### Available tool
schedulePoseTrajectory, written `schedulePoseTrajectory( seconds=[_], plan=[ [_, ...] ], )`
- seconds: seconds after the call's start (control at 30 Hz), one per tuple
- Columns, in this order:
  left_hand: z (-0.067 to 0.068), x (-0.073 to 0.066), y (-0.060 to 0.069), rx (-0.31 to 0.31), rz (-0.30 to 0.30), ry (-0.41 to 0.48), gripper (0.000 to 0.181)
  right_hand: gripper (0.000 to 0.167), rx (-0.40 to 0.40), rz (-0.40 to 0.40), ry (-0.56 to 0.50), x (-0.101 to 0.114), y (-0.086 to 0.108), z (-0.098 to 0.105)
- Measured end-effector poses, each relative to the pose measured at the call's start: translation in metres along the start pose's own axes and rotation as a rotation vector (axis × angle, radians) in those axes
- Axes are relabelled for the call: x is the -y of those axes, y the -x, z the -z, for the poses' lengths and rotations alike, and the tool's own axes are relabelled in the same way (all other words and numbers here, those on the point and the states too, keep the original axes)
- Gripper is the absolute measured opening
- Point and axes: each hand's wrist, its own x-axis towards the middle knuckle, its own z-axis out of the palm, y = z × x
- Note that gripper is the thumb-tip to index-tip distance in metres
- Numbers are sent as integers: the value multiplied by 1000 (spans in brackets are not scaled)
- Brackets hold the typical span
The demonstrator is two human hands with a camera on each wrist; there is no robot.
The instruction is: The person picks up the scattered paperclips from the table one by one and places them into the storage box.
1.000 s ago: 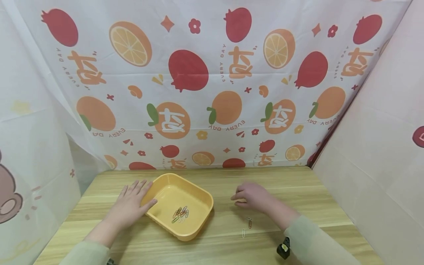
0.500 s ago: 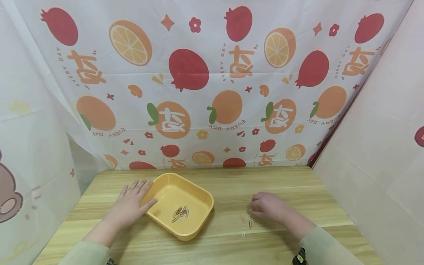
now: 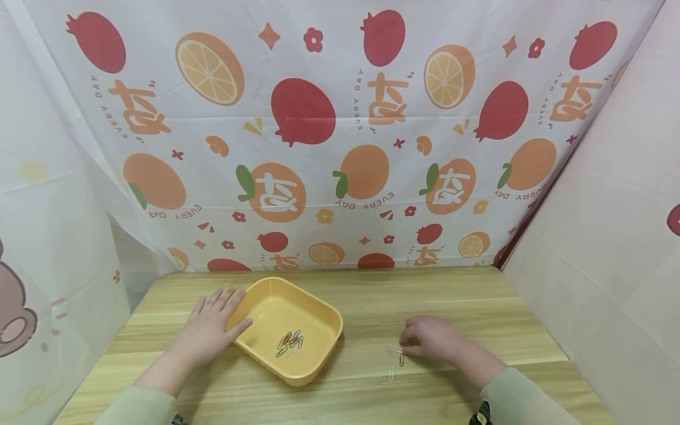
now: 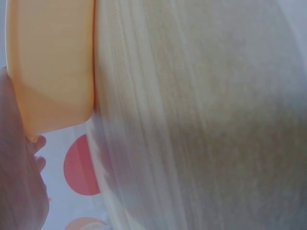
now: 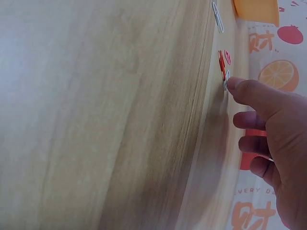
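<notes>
My left hand (image 3: 208, 329) rests on the left side of a yellow plastic box (image 3: 320, 307), thumb over its rim and the other fingers spread along the outside. Several coloured paper clips (image 3: 290, 340) lie in a small heap on the box's floor. To the right, my right hand (image 3: 432, 337) is low at the table and pinches a white paper clip (image 5: 226, 80) at the thumb tip; the index fingertip is hidden. Beside it lie a red paper clip (image 5: 221, 64) and a pink paper clip (image 5: 228, 57). Another white paper clip (image 3: 391, 373) lies nearer the front.
A light wooden table (image 3: 366, 401) carries everything. Behind it hangs a white cloth (image 3: 329, 65) printed with fruit, and pale cloths enclose both sides. The box's right wall (image 3: 325, 354) stands between its heap and the loose clips.
My right hand has moved right and towards the front, down to the loose clips. A pink clip has appeared on the table beside them. The left hand and the box have stayed put.
</notes>
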Motion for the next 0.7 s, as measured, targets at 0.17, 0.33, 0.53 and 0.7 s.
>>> schedulePoseTrajectory(
  seconds=[0.17, 0.33, 0.53, 0.7],
  plan=[
    [0, 0, 0, -2, 1, 2, 78, 12, 3, -4, -11, 2, -2, 0],
    [0, 0, 0, -1, 3, 7, 78, 10, 12, -21, -4, 2, -4, -2],
    [1, -2, 1, 2, 3, 9, 78, 8, 12, -16, 5, 1, -5, -4],
    [2, -2, 2, 5, 4, 10, 77, 6, 14, -6, 33, 1, -6, -6]
  ],
)
